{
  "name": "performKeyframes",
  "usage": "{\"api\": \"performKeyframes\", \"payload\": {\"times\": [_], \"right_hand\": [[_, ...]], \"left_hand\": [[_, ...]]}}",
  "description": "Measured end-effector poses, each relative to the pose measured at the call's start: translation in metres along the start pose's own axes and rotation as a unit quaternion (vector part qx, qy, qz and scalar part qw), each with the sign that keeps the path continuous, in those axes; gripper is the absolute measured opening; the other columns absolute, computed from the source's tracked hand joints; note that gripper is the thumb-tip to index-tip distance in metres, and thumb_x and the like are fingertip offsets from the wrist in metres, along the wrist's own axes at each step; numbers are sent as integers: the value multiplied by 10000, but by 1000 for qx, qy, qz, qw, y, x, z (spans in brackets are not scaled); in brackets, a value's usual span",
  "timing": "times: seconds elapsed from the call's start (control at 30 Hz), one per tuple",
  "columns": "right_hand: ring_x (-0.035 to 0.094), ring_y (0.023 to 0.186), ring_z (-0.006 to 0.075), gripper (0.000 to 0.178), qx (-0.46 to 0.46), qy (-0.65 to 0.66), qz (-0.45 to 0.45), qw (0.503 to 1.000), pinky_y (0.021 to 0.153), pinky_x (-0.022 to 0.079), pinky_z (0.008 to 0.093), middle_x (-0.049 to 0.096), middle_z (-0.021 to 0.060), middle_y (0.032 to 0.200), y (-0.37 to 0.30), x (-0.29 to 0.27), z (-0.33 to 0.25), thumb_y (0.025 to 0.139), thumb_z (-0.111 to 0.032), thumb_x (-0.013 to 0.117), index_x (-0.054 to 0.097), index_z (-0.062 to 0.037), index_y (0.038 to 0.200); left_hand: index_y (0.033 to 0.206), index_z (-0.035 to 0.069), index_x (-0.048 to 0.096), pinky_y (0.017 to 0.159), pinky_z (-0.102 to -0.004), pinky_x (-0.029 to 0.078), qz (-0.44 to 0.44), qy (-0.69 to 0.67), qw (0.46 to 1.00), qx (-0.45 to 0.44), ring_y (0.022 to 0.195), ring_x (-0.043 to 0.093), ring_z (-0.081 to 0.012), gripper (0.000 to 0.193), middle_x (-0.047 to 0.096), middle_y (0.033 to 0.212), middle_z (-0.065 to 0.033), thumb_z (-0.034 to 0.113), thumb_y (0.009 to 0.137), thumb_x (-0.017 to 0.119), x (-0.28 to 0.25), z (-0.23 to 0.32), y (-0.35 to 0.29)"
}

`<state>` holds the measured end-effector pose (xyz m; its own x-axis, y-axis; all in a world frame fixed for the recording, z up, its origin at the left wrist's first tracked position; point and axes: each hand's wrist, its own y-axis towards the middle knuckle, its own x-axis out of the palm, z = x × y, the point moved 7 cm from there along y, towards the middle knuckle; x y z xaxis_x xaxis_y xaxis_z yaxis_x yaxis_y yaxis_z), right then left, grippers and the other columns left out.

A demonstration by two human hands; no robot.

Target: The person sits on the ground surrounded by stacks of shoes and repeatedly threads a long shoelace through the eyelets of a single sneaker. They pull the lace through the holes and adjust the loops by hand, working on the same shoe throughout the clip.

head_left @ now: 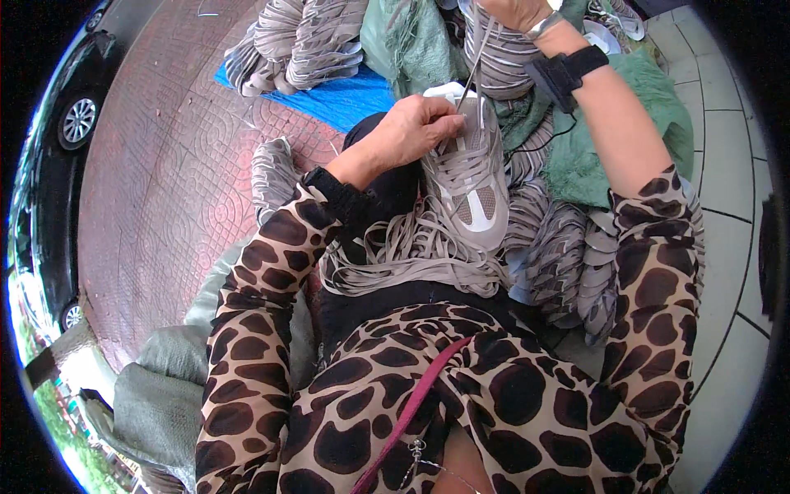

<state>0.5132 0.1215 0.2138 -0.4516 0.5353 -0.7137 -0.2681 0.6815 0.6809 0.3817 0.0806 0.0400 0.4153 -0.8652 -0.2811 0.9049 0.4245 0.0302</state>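
Observation:
A grey-beige sneaker (pixel 465 173) with mesh and pale panels rests over my lap, its toe toward me. My left hand (pixel 411 132) is closed at the left side of its upper, with thumb and fingertips pinched by the top lace holes. Higher up, at the top edge of the view, my right hand (pixel 518 11) is closed on a flat beige shoelace (pixel 481 62), which runs up taut from the sneaker. Its fingertips are partly cut off. Crossed laces lie over the sneaker's tongue. A loose heap of beige shoelaces (pixel 411 263) covers my lap below the toe.
Bundles of stacked grey shoe uppers (pixel 309 41) lie ahead on a blue sheet (pixel 321 99); more uppers (pixel 559 255) lie at the right. Green woven sacks (pixel 617 132) stand among them. A grey sack (pixel 160 403) is at the lower left. A black car (pixel 62 189) stands beyond the red paving.

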Motion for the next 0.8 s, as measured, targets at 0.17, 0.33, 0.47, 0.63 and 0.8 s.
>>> {"api": "performKeyframes", "payload": {"times": [0.17,0.33,0.47,0.63,0.8], "right_hand": [[544,533,215,351,234,216,82,944,535,462,367,521,76,580,13,3,46,963,-257,451,535,-36,703],[572,546,191,335,438,533,107,716,597,558,369,556,79,604,3,52,108,952,-275,481,568,2,784],[629,613,209,321,376,451,4,809,590,546,351,591,103,631,-4,40,93,945,-268,502,590,15,824],[637,772,223,272,255,-181,-259,914,685,507,319,650,121,841,-32,-48,86,928,-233,535,587,32,957],[543,743,114,330,338,424,-79,837,691,442,255,611,31,850,-37,-46,-29,969,-289,490,580,9,1078]], "left_hand": [[902,-3,687,649,-287,478,-10,-31,999,-21,668,580,-128,277,660,724,-55,241,936,561,4,3,5],[922,-12,687,688,-278,485,-1,-44,998,-55,715,595,-116,286,672,774,-47,221,965,527,-2,-7,0],[979,-16,664,753,-262,496,-31,-115,992,-45,774,612,-103,304,669,833,-30,233,998,491,2,6,5],[1046,26,640,722,-242,521,-13,-230,971,-67,744,628,-90,306,661,817,-15,273,1014,462,-26,58,23],[941,25,677,552,-211,486,-111,-112,987,-27,566,580,-68,289,644,698,-17,267,977,525,-42,117,38]]}}
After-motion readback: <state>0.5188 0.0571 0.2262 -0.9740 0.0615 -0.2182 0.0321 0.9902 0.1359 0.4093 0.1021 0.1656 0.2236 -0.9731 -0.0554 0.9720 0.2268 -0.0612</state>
